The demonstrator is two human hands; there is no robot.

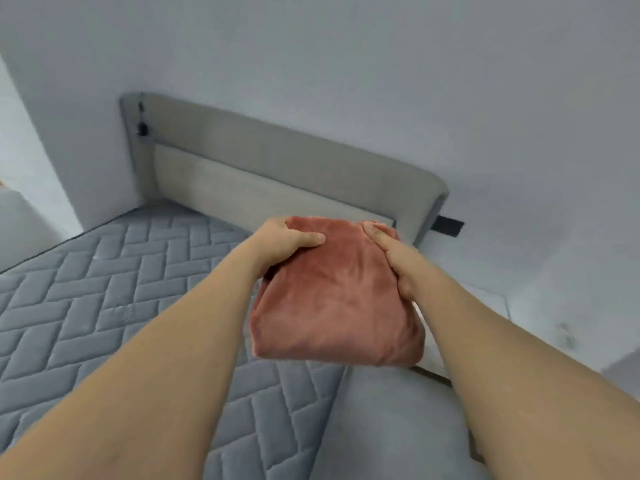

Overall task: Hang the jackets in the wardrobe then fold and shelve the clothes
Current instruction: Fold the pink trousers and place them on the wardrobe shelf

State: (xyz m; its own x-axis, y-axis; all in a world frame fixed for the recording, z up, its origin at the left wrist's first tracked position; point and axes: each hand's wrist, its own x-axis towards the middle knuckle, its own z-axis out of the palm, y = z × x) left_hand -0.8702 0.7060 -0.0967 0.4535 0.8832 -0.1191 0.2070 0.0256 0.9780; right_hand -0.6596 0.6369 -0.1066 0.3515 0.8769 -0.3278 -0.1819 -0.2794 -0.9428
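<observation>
From the head camera, a folded pink garment (337, 292) is held up in the air over the bed, near the middle of the picture and a little toward 3 o'clock. It is a thick, soft-looking bundle, folded into a rough square, with its lower edge hanging free above the mattress (104, 306).

The left hand (284, 242) has it by the upper corner at about 10 o'clock of the bundle: the thumb lies flat across the top face, and the fingers curl round the far edge out of sight. The right hand (394, 258) has the opposite side, at about 2 o'clock of the bundle, thumb pressed on the top face and the fingers tucked under or behind the cloth. Both grips are closed firmly on the fabric. Both bare forearms reach in from the 7 and 5 o'clock corners.

The mattress is grey with a quilted herringbone pattern and fills the 8 o'clock part of the view. A grey padded headboard (277, 157) stands against the pale wall (346, 46) at 12 o'clock. A smooth grey cloth (388, 427) lies at 6 o'clock, below the bundle.
</observation>
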